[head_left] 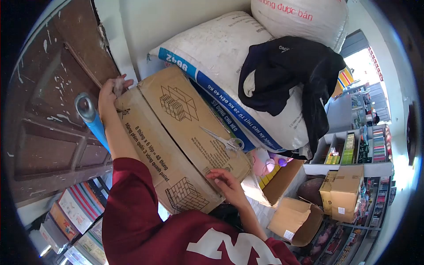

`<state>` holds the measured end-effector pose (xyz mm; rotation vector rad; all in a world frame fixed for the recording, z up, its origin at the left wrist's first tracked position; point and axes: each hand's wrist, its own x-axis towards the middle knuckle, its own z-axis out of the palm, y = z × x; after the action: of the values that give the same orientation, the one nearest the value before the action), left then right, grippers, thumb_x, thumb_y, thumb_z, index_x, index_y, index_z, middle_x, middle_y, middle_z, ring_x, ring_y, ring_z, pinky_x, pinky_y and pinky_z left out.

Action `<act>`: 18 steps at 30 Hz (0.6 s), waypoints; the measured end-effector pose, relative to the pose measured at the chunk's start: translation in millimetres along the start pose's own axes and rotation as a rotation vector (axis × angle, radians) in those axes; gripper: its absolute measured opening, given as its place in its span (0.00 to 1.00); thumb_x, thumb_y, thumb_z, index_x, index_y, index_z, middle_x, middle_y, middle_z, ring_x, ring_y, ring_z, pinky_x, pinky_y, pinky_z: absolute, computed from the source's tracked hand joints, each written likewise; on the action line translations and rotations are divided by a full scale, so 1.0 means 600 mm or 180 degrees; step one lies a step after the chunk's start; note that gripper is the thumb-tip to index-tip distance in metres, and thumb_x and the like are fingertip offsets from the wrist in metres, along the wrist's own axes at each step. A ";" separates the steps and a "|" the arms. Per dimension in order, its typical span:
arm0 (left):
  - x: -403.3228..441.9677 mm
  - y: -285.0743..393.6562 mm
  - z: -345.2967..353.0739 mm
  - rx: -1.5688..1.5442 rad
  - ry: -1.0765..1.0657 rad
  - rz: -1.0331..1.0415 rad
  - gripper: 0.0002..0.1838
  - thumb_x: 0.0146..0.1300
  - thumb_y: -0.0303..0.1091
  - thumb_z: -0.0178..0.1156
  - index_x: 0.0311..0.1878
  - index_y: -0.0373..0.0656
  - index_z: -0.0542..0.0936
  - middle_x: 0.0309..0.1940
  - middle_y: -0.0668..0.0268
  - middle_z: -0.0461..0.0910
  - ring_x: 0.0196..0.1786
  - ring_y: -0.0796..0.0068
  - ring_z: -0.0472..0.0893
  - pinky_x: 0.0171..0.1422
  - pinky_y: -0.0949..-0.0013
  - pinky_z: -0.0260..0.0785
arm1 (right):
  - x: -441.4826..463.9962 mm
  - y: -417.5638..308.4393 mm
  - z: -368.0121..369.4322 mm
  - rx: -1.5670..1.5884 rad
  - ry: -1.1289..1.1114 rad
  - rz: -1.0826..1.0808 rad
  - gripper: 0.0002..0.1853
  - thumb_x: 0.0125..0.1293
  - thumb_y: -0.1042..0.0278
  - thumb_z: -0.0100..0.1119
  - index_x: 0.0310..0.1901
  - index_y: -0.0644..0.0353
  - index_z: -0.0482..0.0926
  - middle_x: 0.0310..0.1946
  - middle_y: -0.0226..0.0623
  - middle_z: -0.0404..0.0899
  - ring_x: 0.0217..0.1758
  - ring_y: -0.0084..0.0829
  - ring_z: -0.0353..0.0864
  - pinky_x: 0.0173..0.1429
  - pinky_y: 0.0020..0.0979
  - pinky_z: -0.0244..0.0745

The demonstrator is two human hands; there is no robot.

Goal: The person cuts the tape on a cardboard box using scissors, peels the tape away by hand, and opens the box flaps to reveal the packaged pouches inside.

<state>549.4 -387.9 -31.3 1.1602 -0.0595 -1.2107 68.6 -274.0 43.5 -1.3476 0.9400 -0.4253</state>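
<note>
A large brown cardboard box (165, 128), printed with black text and stacked-carton drawings, lies tilted in front of me. Silver scissors (227, 142) rest on its top, right of the centre seam. At the box's far left corner, my left hand (115, 88) has its fingers curled round a crumpled, greyish, translucent bit that I cannot clearly make out. My right hand (229, 185) is over the near right part of the box, by the seam, fingers apart and fingertips close to the cardboard; I see nothing held in it.
Behind the box lie a white feed sack (221, 44) and a black jacket (291, 75). A brown door (53, 97) and a blue handle with a grey end (90, 115) are at left. Cardboard boxes (349, 190) and stocked shelves (353, 150) stand at right; books (79, 205) sit lower left.
</note>
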 end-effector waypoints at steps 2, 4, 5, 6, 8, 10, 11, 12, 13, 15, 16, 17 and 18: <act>0.022 0.003 -0.021 -0.0549 -0.0343 0.0190 0.18 0.59 0.28 0.37 0.51 0.28 0.63 0.50 0.43 0.68 0.46 0.46 0.75 0.42 0.58 0.75 | 0.003 -0.003 0.000 0.0126 0.0034 0.0031 0.15 0.63 0.79 0.42 0.52 0.63 0.66 0.43 0.36 0.75 0.50 0.25 0.70 0.57 0.26 0.60; 0.002 0.004 0.006 -0.0838 -0.0057 0.0604 0.17 0.59 0.26 0.37 0.49 0.25 0.61 0.54 0.44 0.63 0.46 0.43 0.74 0.43 0.59 0.75 | 0.006 -0.004 -0.002 0.0235 0.0045 0.0088 0.15 0.62 0.80 0.41 0.51 0.64 0.67 0.42 0.37 0.75 0.50 0.25 0.71 0.57 0.26 0.60; -0.003 0.005 0.018 -0.0987 0.0082 0.0815 0.17 0.58 0.25 0.36 0.49 0.23 0.60 0.56 0.44 0.60 0.46 0.41 0.74 0.43 0.59 0.75 | 0.007 -0.004 -0.004 0.0282 0.0044 0.0126 0.15 0.62 0.80 0.41 0.51 0.64 0.67 0.42 0.37 0.75 0.50 0.25 0.71 0.57 0.26 0.61; 0.043 -0.004 -0.018 -0.1154 0.0135 0.0670 0.16 0.56 0.25 0.44 0.46 0.24 0.67 0.47 0.45 0.68 0.43 0.50 0.77 0.41 0.65 0.74 | 0.009 -0.005 -0.006 0.0328 0.0049 0.0159 0.15 0.62 0.80 0.41 0.51 0.64 0.67 0.42 0.37 0.75 0.50 0.25 0.71 0.57 0.26 0.61; 0.040 -0.010 -0.025 0.0400 0.0351 0.0803 0.15 0.55 0.30 0.51 0.43 0.28 0.73 0.41 0.48 0.73 0.44 0.57 0.76 0.41 0.67 0.72 | 0.011 -0.001 -0.009 0.0311 0.0043 0.0208 0.15 0.62 0.81 0.41 0.51 0.64 0.67 0.42 0.38 0.75 0.50 0.25 0.71 0.57 0.26 0.61; 0.026 -0.012 -0.012 0.1810 0.0529 0.0651 0.17 0.51 0.35 0.56 0.41 0.32 0.77 0.37 0.52 0.77 0.43 0.62 0.77 0.41 0.66 0.70 | 0.012 -0.001 -0.011 0.0288 0.0044 0.0255 0.15 0.62 0.81 0.41 0.52 0.64 0.67 0.42 0.38 0.75 0.49 0.25 0.71 0.57 0.25 0.61; 0.003 -0.008 0.022 0.2437 0.0604 0.0440 0.18 0.49 0.38 0.58 0.40 0.34 0.78 0.37 0.54 0.78 0.42 0.64 0.77 0.42 0.65 0.69 | 0.012 -0.003 -0.010 0.0274 0.0045 0.0280 0.15 0.62 0.81 0.41 0.52 0.64 0.67 0.42 0.38 0.75 0.49 0.25 0.71 0.57 0.25 0.61; -0.021 -0.001 0.057 0.3067 0.0668 0.0218 0.20 0.47 0.41 0.61 0.39 0.36 0.80 0.36 0.57 0.79 0.40 0.65 0.77 0.42 0.63 0.68 | 0.012 -0.004 -0.009 0.0265 0.0053 0.0305 0.16 0.62 0.81 0.41 0.52 0.64 0.67 0.42 0.38 0.75 0.49 0.25 0.72 0.57 0.25 0.61; -0.036 0.005 0.074 0.3698 0.0715 -0.0020 0.21 0.44 0.44 0.63 0.39 0.38 0.81 0.35 0.59 0.80 0.38 0.66 0.77 0.43 0.62 0.67 | 0.011 -0.003 -0.008 0.0255 0.0050 0.0272 0.15 0.62 0.81 0.41 0.52 0.64 0.67 0.42 0.38 0.75 0.49 0.25 0.72 0.56 0.25 0.61; -0.043 0.016 0.080 0.4032 0.0464 -0.0213 0.20 0.44 0.42 0.62 0.38 0.38 0.81 0.36 0.59 0.80 0.38 0.66 0.77 0.42 0.61 0.67 | 0.013 -0.003 -0.010 0.0221 0.0047 0.0190 0.15 0.63 0.81 0.41 0.52 0.65 0.67 0.42 0.38 0.76 0.48 0.25 0.72 0.56 0.25 0.62; -0.038 0.018 0.084 0.4199 0.0324 -0.0298 0.20 0.43 0.42 0.61 0.37 0.37 0.81 0.36 0.59 0.80 0.38 0.66 0.77 0.42 0.61 0.67 | 0.014 -0.005 -0.010 0.0198 0.0060 0.0208 0.15 0.63 0.81 0.41 0.52 0.65 0.67 0.42 0.38 0.76 0.48 0.25 0.72 0.56 0.25 0.62; -0.002 0.019 0.069 0.4484 0.0390 -0.0285 0.19 0.44 0.40 0.60 0.38 0.38 0.81 0.37 0.58 0.79 0.38 0.66 0.78 0.43 0.62 0.68 | 0.014 -0.007 -0.010 0.0173 0.0078 0.0236 0.15 0.63 0.80 0.41 0.51 0.65 0.67 0.41 0.37 0.76 0.48 0.25 0.72 0.56 0.25 0.62; 0.057 0.019 0.039 0.4767 0.0453 -0.0277 0.18 0.44 0.38 0.59 0.38 0.38 0.81 0.38 0.58 0.79 0.39 0.66 0.78 0.43 0.62 0.68 | 0.013 -0.008 -0.009 0.0146 0.0096 0.0272 0.15 0.63 0.80 0.41 0.51 0.65 0.67 0.41 0.37 0.76 0.48 0.25 0.72 0.55 0.25 0.63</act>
<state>557.8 -430.1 -29.6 2.5312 -0.9380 -1.0729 70.0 -284.2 45.6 -1.2577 1.0034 -0.4006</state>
